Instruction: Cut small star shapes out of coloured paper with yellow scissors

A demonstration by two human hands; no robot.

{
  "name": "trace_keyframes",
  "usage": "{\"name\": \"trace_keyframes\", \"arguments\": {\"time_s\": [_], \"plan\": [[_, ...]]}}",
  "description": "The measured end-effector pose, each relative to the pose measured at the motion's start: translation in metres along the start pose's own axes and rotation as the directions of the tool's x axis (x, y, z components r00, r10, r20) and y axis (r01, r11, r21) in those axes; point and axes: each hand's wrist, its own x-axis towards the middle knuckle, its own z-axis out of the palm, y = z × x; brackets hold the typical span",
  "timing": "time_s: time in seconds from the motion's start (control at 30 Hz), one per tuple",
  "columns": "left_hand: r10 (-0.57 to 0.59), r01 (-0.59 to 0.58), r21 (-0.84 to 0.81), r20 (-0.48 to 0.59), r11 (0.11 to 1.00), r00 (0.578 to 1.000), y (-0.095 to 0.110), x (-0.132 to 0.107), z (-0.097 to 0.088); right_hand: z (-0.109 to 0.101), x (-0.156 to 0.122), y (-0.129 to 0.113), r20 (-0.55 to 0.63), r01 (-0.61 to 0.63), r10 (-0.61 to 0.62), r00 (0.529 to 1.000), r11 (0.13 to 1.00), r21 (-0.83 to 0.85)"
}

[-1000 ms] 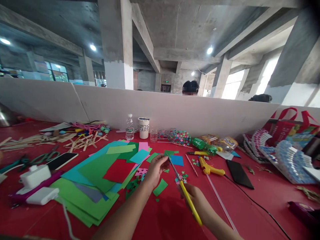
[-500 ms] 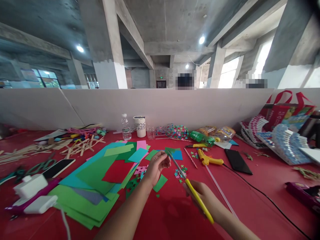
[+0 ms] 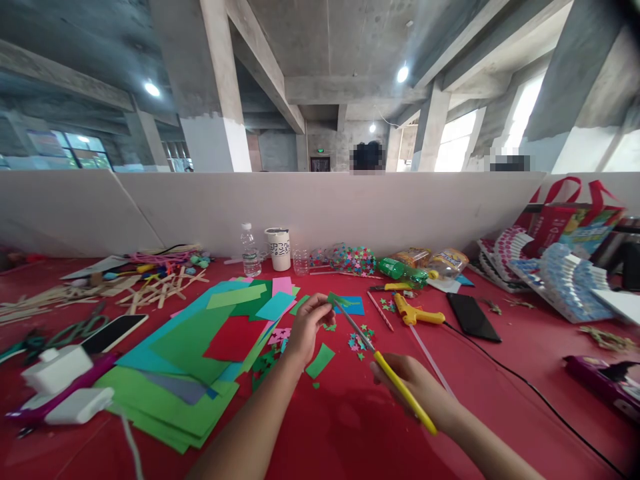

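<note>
My left hand pinches a small green paper scrap above the red table. My right hand grips yellow-handled scissors; their blades reach up to the scrap at the left fingertips. Small cut paper stars and a green paper offcut lie on the cloth just below both hands. A pile of coloured paper sheets lies to the left of my left forearm.
A yellow glue gun and a black phone lie right of the hands, a black cable trailing forward. A water bottle, white cup, wooden sticks and a white partition stand behind. Card stacks sit far right.
The view tilted up a little. My right hand drew back towards me and to the right with the scissors. My left hand keeps its pinch on the green scrap.
</note>
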Motion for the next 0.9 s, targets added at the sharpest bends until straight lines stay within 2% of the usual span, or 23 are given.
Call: {"name": "trace_keyframes", "arguments": {"time_s": [0.2, 0.4, 0.63, 0.9], "plan": [[-0.009, 0.0, 0.089, 0.094, 0.996, 0.996, 0.004, -0.001, 0.001, -0.006, -0.003, 0.001, 0.047, 0.015, -0.018, 0.999, 0.998, 0.057], [-0.048, 0.027, 0.147, 0.137, 0.989, 0.989, 0.005, 0.002, -0.003, -0.011, -0.004, 0.003, 0.091, -0.054, 0.041, 0.995, 0.988, 0.145], [-0.074, 0.057, 0.12, 0.139, 0.991, 0.988, -0.001, -0.001, 0.003, 0.002, -0.003, -0.001, 0.054, -0.105, 0.096, 0.994, 0.972, 0.212], [-0.069, 0.07, -0.019, 0.047, 0.997, 0.997, -0.005, 0.001, 0.005, 0.005, -0.005, -0.001, -0.001, -0.119, 0.121, 0.993, 0.973, 0.198]]}}
